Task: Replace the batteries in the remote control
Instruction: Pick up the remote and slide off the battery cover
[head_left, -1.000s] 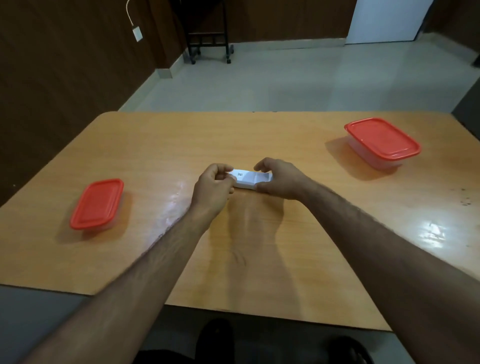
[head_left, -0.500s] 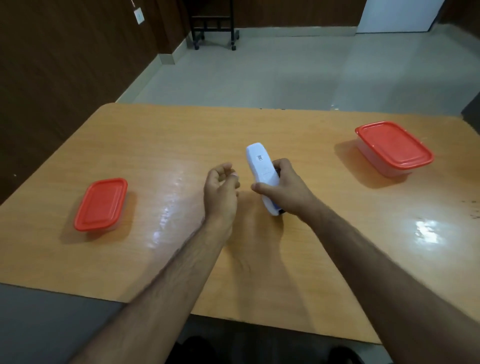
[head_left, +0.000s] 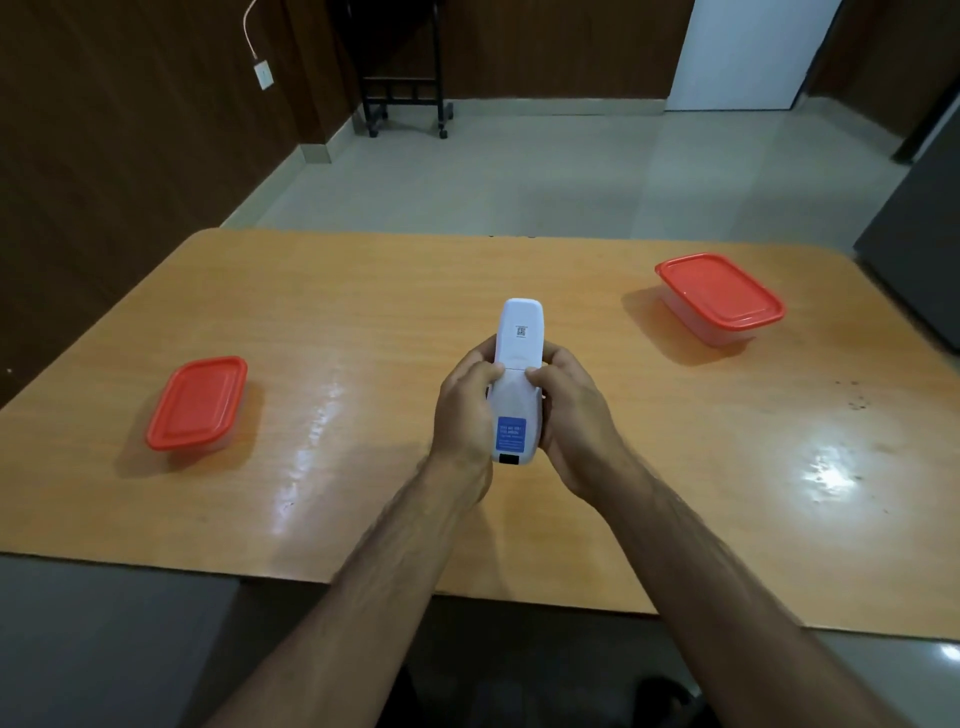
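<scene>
White remote (head_left: 517, 364) back-up, both hands clamped on it: left hand (head_left: 464, 410), right hand (head_left: 571, 410), mid-table (head_left: 363, 291).

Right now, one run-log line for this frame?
step: opening remote | remote control: back side up, above table | left hand: grips it | right hand: grips it | thumbs at cover seam | cover: still on

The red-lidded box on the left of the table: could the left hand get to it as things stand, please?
Probably yes, but not at once. The table between the left hand and the box looks bare, but that hand and the right hand both grip the remote.
</scene>
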